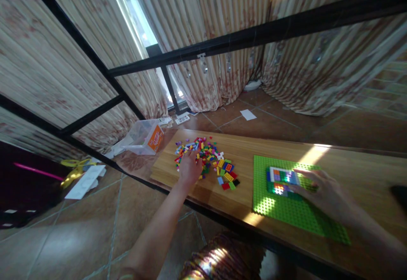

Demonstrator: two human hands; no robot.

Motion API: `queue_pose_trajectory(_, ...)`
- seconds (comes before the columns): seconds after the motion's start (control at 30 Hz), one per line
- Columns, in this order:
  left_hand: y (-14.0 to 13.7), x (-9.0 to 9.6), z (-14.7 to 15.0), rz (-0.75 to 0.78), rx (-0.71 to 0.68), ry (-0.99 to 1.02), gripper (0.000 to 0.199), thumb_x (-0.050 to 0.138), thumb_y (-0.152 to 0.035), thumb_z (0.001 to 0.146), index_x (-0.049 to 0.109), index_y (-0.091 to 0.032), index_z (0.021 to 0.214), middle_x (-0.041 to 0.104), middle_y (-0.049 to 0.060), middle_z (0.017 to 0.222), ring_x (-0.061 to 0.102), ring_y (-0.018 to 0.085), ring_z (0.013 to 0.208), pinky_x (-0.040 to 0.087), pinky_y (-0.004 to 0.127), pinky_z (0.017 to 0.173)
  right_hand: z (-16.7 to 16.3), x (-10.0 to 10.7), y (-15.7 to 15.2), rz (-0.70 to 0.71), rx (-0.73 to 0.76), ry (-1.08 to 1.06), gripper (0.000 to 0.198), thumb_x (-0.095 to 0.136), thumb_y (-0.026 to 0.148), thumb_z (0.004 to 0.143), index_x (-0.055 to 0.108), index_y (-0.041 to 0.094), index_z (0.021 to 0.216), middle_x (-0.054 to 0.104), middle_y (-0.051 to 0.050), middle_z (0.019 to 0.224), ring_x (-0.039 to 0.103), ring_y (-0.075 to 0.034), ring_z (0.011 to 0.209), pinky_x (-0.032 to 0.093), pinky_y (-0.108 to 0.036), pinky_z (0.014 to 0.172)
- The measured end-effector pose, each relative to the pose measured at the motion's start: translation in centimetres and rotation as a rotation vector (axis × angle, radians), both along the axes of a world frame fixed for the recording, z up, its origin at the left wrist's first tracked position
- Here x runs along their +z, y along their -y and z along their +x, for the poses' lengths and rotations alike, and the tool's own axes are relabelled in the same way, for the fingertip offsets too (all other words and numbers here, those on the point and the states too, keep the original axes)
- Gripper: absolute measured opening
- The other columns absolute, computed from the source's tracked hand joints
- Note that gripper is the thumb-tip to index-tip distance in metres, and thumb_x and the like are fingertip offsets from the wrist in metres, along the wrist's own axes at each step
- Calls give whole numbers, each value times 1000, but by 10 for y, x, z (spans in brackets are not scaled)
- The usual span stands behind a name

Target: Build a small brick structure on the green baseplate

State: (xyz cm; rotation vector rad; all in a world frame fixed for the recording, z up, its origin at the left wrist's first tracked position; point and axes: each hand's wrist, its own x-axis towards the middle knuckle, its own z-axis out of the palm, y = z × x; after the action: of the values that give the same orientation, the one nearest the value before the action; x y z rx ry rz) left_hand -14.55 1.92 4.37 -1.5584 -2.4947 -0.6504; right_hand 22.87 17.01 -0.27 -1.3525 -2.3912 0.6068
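My left hand [190, 166] reaches down into a loose pile of small coloured toy bricks [208, 152] on the wooden table. Its fingers are bent together among the bricks, and whatever lies between the fingertips is hidden. On a green studded baseplate [299, 216] stands a low, multicoloured brick build [280, 181] with a white edge piece. My right hand [324, 191] grips the right end of this build, thumb on the near side and fingers on the far side. Several larger bricks [228, 177] in yellow, red, blue, green and black lie between the pile and the baseplate.
The long wooden table [244, 199] runs left to right. Beyond its left end, a clear plastic box [141, 138] with an orange label is on the floor. A dark metal frame [229, 40] crosses in front of the curtains. A dark object [400, 196] lies at the right edge.
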Motion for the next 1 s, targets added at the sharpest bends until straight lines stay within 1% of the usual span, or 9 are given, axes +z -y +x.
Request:
queue_pose_trajectory(0.07, -20, 9, -17, -89, 16, -87, 34, 48, -21, 86, 59, -16, 119, 62, 11, 113, 54, 23, 109, 42, 36, 98, 0, 1, 0, -2, -3, 7, 58, 55, 67, 75, 61, 25, 116, 61, -13, 111, 64, -26, 73, 52, -44, 70)
queue_pose_trajectory(0.17, -49, 17, -39, -307, -29, -180, 44, 47, -16, 84, 54, -17, 127, 60, 13, 120, 53, 25, 112, 40, 38, 99, 1, 0, 1, -19, 1, 17, 56, 54, 65, 77, 60, 26, 117, 60, -13, 113, 64, -25, 71, 52, -43, 68)
queue_pose_trajectory(0.3, -73, 18, -54, -439, -105, -176, 45, 53, -16, 78, 59, -19, 123, 64, 13, 114, 57, 27, 105, 43, 38, 92, 2, 0, 1, -4, 4, 0, 53, 57, 62, 76, 60, 28, 117, 61, -13, 113, 64, -27, 75, 51, -42, 68)
queue_pose_trajectory(0.47, -78, 17, -57, -494, -153, -176, 45, 54, -16, 76, 61, -20, 120, 66, 12, 111, 59, 27, 103, 44, 36, 92, 2, 0, 1, -12, 5, 3, 52, 58, 61, 76, 60, 28, 116, 61, -12, 113, 65, -28, 78, 51, -41, 68)
queue_pose_trajectory(0.63, -69, 31, -51, -476, -161, -200, 43, 56, -19, 77, 59, -15, 119, 64, 13, 116, 55, 28, 112, 42, 37, 97, 2, -1, -1, 12, 7, -13, 53, 58, 61, 76, 62, 25, 115, 62, -13, 113, 64, -27, 80, 51, -40, 68)
queue_pose_trajectory(0.77, -48, 44, -26, -310, -232, -102, 46, 56, -18, 77, 54, -15, 123, 62, 11, 120, 56, 25, 113, 41, 38, 101, -1, 9, 1, -1, 18, -72, 57, 61, 60, 74, 61, 22, 117, 63, -12, 107, 64, -25, 77, 51, -38, 65)
queue_pose_trajectory(0.9, -14, 38, 35, -58, -418, 219, 42, 58, -14, 75, 54, -19, 117, 62, 7, 117, 59, 21, 107, 46, 37, 98, -21, 36, 24, 50, -66, -268, 51, 56, 56, 80, 62, 20, 115, 66, -10, 97, 62, -23, 75, 50, -37, 66)
queue_pose_trajectory(0.93, -5, 33, 54, -5, -448, 312, 43, 59, -13, 74, 54, -19, 116, 62, 8, 116, 61, 21, 104, 48, 37, 96, -29, 44, 35, 21, -70, -333, 47, 55, 55, 81, 63, 20, 111, 66, -9, 94, 61, -22, 73, 49, -36, 64)
queue_pose_trajectory(1.0, 10, 23, 92, 51, -494, 546, 45, 58, -11, 75, 52, -20, 119, 60, 9, 119, 64, 18, 97, 54, 33, 87, -48, 54, 60, -134, -19, -434, 39, 55, 51, 83, 65, 21, 107, 67, -5, 83, 60, -19, 68, 48, -33, 61)
